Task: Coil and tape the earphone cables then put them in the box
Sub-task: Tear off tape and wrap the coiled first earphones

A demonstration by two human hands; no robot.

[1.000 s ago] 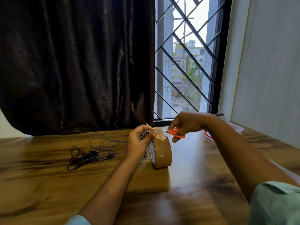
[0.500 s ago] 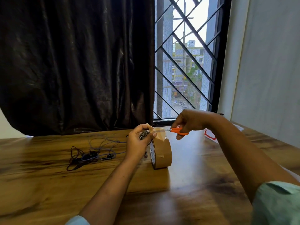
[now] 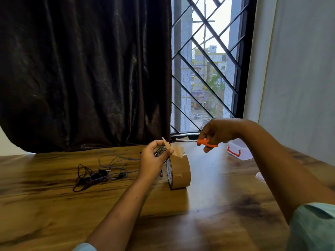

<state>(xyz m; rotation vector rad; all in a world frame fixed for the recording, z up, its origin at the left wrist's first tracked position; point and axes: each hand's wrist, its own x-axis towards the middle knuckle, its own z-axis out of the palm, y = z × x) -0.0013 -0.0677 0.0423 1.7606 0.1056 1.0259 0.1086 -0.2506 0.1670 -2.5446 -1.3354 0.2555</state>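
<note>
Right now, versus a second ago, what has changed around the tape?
The right hand, gripping the orange scissors, has drawn them rightward and slightly up, away from the tape strip; whether the strip is cut through is unclear. The left hand keeps holding the coiled cable by the upright tape roll; loose earphones unmoved.

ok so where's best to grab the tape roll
The tape roll stands on edge on the table, flat faces left and right. Probably pinch across those faces at its near upper rim, coming from above and the right: the left hand holding the coil crowds its left face, and the pulled strip leaves the top.
</note>
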